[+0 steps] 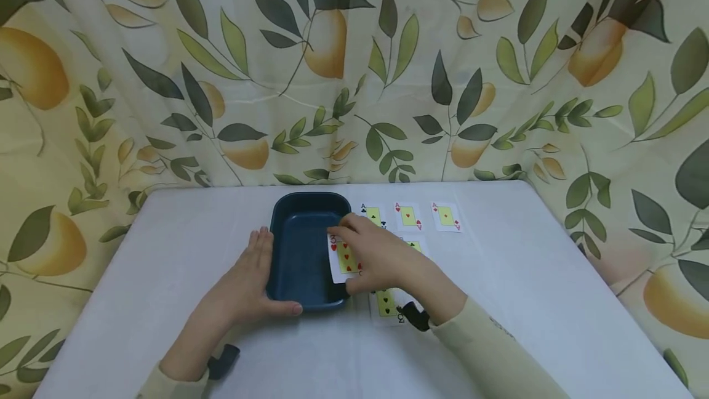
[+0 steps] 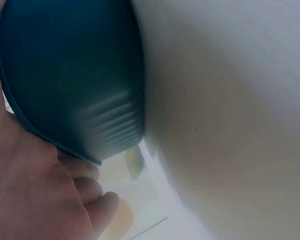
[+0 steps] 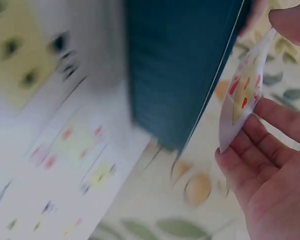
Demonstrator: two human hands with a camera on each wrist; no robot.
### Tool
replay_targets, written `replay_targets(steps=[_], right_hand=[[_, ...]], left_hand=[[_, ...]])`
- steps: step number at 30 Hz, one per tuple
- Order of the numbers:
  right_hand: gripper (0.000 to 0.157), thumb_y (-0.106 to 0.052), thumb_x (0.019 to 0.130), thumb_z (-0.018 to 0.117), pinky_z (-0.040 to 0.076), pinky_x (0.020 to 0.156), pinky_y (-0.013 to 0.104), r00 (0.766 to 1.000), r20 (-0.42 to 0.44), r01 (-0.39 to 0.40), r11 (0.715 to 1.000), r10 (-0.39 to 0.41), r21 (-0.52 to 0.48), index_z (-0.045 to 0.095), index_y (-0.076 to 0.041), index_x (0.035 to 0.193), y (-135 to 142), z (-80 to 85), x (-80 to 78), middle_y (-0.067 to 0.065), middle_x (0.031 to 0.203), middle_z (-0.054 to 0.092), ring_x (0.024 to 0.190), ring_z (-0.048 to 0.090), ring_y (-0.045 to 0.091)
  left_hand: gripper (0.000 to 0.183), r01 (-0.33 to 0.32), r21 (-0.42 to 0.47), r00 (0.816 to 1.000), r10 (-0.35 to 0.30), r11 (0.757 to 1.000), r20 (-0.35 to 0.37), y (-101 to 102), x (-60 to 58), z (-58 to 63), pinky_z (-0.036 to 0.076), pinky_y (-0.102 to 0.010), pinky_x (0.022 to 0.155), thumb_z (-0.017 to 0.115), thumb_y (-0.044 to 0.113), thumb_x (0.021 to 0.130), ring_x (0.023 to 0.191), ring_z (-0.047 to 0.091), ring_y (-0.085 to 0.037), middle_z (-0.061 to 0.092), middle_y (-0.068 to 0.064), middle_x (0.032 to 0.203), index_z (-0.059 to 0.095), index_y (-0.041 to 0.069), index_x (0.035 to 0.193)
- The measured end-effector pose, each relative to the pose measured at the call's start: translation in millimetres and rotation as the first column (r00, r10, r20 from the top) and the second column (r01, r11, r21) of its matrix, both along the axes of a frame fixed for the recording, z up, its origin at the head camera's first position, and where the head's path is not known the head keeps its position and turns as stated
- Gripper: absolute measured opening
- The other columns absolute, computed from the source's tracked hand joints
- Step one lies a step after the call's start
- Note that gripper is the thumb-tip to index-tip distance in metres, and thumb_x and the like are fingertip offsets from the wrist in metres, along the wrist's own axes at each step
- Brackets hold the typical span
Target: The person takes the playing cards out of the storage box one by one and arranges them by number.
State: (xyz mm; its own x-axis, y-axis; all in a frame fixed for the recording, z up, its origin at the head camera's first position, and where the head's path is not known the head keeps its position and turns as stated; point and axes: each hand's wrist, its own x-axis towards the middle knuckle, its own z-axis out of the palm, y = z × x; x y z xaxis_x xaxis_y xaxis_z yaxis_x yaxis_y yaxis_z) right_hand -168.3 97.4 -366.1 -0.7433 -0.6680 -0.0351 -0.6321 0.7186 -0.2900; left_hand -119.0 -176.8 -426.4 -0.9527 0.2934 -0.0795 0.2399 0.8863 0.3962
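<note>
A dark blue rectangular tray (image 1: 301, 245) stands on the white-covered table. My left hand (image 1: 240, 288) rests against its left side, fingers straight along the rim and thumb stretched along the near edge. In the left wrist view, the fingertips lie right at the rim of the tray (image 2: 90, 75). Over the tray's right edge, my right hand (image 1: 382, 256) pinches a hearts playing card (image 1: 342, 258) between thumb and fingers. The right wrist view shows that card (image 3: 245, 92) slightly bowed, face toward the camera, above the tray's rim.
Right of the tray lie an ace of clubs (image 1: 373, 214), an ace of hearts (image 1: 408, 217) and an ace of diamonds (image 1: 445, 217) in a row. A spades card (image 1: 386, 305) and another card (image 1: 414, 244) are partly hidden by the right arm. A fruit-patterned curtain (image 1: 354, 97) hangs behind the table.
</note>
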Motion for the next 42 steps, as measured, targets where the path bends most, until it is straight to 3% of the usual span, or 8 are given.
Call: replay_targets(steps=[7,12,20,30,35,38,42], right_hand=[[0.093,-0.037,0.063,0.085,0.053,0.084,0.026,0.985,0.006,0.175,0.984,-0.175,0.042,0.050,-0.021,0.147,64,-14.0,16.2,-0.004,0.133,0.048,0.106,0.047,0.010],[0.091,-0.035,0.063,0.088,0.054,0.086,0.028,0.972,0.015,0.232,0.969,-0.234,0.084,0.053,-0.017,0.145,94,-29.7,27.5,0.000,0.131,0.051,0.105,0.049,0.013],[0.088,-0.030,0.062,0.087,0.049,0.078,0.025,0.960,0.081,0.256,0.957,-0.269,0.140,0.055,-0.020,0.144,110,-46.2,43.9,-0.005,0.126,0.050,0.099,0.045,0.009],[0.087,-0.026,0.063,0.084,0.048,0.075,0.024,0.950,0.114,0.267,0.945,-0.292,0.191,0.054,-0.025,0.144,119,-47.0,51.1,-0.003,0.132,0.048,0.102,0.044,0.011],[0.088,-0.028,0.066,0.083,0.053,0.080,0.030,0.948,0.072,0.299,0.946,-0.309,0.126,0.050,-0.023,0.148,120,-37.4,40.7,0.001,0.138,0.047,0.109,0.049,0.018],[0.086,-0.027,0.072,0.080,0.054,0.093,0.044,0.929,0.059,0.364,0.931,-0.365,0.025,0.045,-0.024,0.151,122,-26.8,33.1,0.003,0.145,0.043,0.124,0.048,0.026],[0.078,-0.026,0.082,0.073,0.046,0.102,0.060,0.911,0.011,0.409,0.902,-0.411,-0.143,0.040,-0.023,0.153,124,-11.2,29.6,0.007,0.150,0.042,0.138,0.038,0.031]], left_hand=[[0.148,0.013,0.003,0.999,-0.013,1.000,-0.030,0,-2.1,6.2,0.024,-0.060,0.117,0.072,0.084,0.060,0.154,0.000,-0.039,0.000,-0.021,0.167,0.004,-0.001,0.159],[0.148,0.028,-0.005,0.999,-0.028,1.000,-0.033,-3,-5.2,8.1,0.023,-0.060,0.117,0.072,0.084,0.060,0.154,0.000,-0.039,0.000,-0.021,0.167,0.003,-0.001,0.159],[0.151,0.032,-0.016,0.999,-0.032,0.999,-0.015,-12,0.6,5.2,0.020,-0.059,0.119,0.071,0.086,0.058,0.153,-0.001,-0.041,-0.001,-0.023,0.166,0.001,-0.002,0.158],[0.150,0.023,0.001,1.000,-0.023,1.000,-0.003,-7,2.2,3.9,0.021,-0.060,0.118,0.072,0.085,0.059,0.153,-0.001,-0.041,-0.001,-0.023,0.166,0.001,-0.003,0.158],[0.150,0.010,0.005,1.000,-0.010,1.000,-0.005,-10,5.3,6.0,0.021,-0.061,0.118,0.075,0.082,0.059,0.153,0.000,-0.042,0.000,-0.024,0.166,0.003,-0.004,0.158],[0.148,0.023,0.001,1.000,-0.023,1.000,0.006,-13,6.0,7.0,0.019,-0.062,0.118,0.074,0.082,0.060,0.153,0.000,-0.043,-0.002,-0.024,0.166,0.003,-0.004,0.158],[0.137,0.031,0.002,0.999,-0.031,1.000,0.009,-22,4.3,6.6,0.018,-0.066,0.116,0.069,0.080,0.069,0.153,-0.003,-0.043,-0.007,-0.020,0.166,0.003,0.002,0.159]])
